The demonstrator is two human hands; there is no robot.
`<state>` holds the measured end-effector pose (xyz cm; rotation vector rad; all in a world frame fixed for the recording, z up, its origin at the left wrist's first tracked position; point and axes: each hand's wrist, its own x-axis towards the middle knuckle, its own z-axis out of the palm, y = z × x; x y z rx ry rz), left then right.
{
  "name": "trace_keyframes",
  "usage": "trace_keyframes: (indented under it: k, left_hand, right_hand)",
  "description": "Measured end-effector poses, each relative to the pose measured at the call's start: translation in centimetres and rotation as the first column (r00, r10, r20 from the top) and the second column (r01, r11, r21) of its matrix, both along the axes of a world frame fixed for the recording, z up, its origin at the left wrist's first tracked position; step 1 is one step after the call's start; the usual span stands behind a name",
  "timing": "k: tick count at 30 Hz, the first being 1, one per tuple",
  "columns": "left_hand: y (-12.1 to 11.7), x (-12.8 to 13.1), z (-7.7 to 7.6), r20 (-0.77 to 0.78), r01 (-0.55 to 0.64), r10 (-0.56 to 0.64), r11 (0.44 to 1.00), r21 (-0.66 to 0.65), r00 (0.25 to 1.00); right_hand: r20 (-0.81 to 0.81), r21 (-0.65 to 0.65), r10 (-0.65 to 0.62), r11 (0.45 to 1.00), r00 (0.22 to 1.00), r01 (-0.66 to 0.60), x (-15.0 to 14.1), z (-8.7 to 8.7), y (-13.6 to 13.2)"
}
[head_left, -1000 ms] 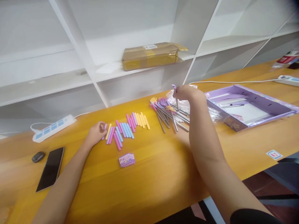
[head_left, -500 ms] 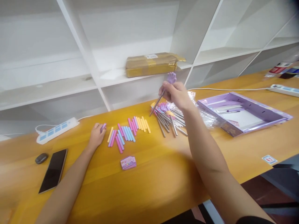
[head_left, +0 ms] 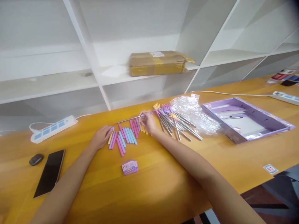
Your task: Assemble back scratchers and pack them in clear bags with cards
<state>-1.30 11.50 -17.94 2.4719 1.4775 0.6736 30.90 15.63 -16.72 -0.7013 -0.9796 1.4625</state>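
Right hand (head_left: 146, 122) gripped a purple-headed back scratcher (head_left: 128, 119), rod pointing left, near coloured tubes (head_left: 129, 135). Left hand (head_left: 102, 137): fingers closed round a purple tube (head_left: 112, 128). Other scratchers (head_left: 178, 126) lay heaped on the table (head_left: 149, 189).

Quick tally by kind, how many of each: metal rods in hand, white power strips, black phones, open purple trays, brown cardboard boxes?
Purple-headed silver metal rod in the right hand: 1
White plastic power strips: 2
Flat black phone: 1
Open purple rectangular tray: 1
Brown taped cardboard box: 1
Total: 6
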Motion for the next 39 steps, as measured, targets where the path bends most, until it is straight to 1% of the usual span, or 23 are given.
trace_keyframes:
  k: [4, 9, 15, 20, 22, 24, 26, 28, 30, 32, 33, 35, 37, 39]
  left_hand:
    - [-0.3, 0.2, -0.2, 0.003, 0.001, -0.001, 1.0, 0.002, 1.0]
    - [-0.9, 0.9, -0.1, 0.006, -0.008, 0.008, 0.999, 0.033, 1.0]
    - [-1.3, 1.1, 0.2, 0.01, -0.021, 0.02, 0.997, 0.079, 1.0]
    - [-1.5, 1.3, 0.0, 0.017, -0.01, 0.008, 0.995, 0.102, 1.0]
    - [-1.8, 1.8, 0.1, 0.029, -0.023, 0.019, 0.992, 0.121, 0.999]
    - [-2.6, 2.4, 0.5, 0.036, -0.031, 0.027, 0.99, 0.138, 0.999]
    - [-4.2, 3.2, 1.4, 0.027, -0.017, 0.013, 0.989, 0.146, 1.0]
    - [-6.8, 4.0, 2.7, 0.006, 0.024, -0.025, 0.99, 0.141, 1.0]
    - [-10.1, 4.5, 4.0, -0.006, 0.103, -0.103, 0.989, 0.103, 0.995]
    - [-13.5, 4.7, 4.6, 0.047, 0.131, -0.134, 0.99, 0.06, 0.99]
    - [-15.0, 4.8, 4.5, 0.088, 0.12, -0.124, 0.991, 0.052, 0.988]
    - [-17.1, 4.8, 3.6, 0.152, 0.108, -0.111, 0.994, 0.03, 0.982]
    - [-18.0, 4.8, 2.0, 0.181, 0.114, -0.118, 0.993, 0.03, 0.976]
    - [-18.0, 4.8, 0.3, 0.183, 0.154, -0.157, 0.988, 0.033, 0.97]
  right_hand:
    - [0.003, 0.021, 0.051, 0.998, 0.999, -0.051, 0.4, -0.3, -0.2]
    - [0.007, 0.031, 0.099, 0.995, 0.995, -0.099, 0.4, -0.4, -0.7]
    - [-0.002, 0.074, 0.114, 0.991, 0.993, -0.114, 0.2, 0.4, -1.5]
    - [0.033, 0.082, 0.154, 0.984, 0.988, -0.156, -0.3, 0.9, -2.1]
    - [0.031, 0.098, 0.147, 0.984, 0.989, -0.15, -0.5, 1.4, -2.3]
    - [0.014, 0.116, 0.115, 0.986, 0.993, -0.116, -0.5, 2.1, -3.2]
    - [-0.016, 0.109, 0.071, 0.992, 0.997, -0.069, -0.4, 2.8, -5.1]
    - [-0.058, 0.059, 0.058, 0.997, 0.997, -0.055, 0.2, 3.1, -7.9]
    - [-0.108, 0.008, 0.085, 0.996, 0.991, -0.084, 1.0, 2.8, -11.3]
    - [-0.151, -0.02, 0.111, 0.993, 0.982, -0.116, 2.0, 2.0, -14.2]
    - [-0.164, -0.031, 0.115, 0.992, 0.98, -0.122, 2.5, 1.5, -15.2]
    - [-0.166, -0.055, 0.111, 0.991, 0.98, -0.121, 3.2, 0.5, -16.5]
    - [-0.151, -0.078, 0.107, 0.99, 0.983, -0.12, 3.6, -0.3, -16.8]
    - [-0.136, -0.091, 0.125, 0.986, 0.983, -0.139, 3.9, -0.8, -16.7]
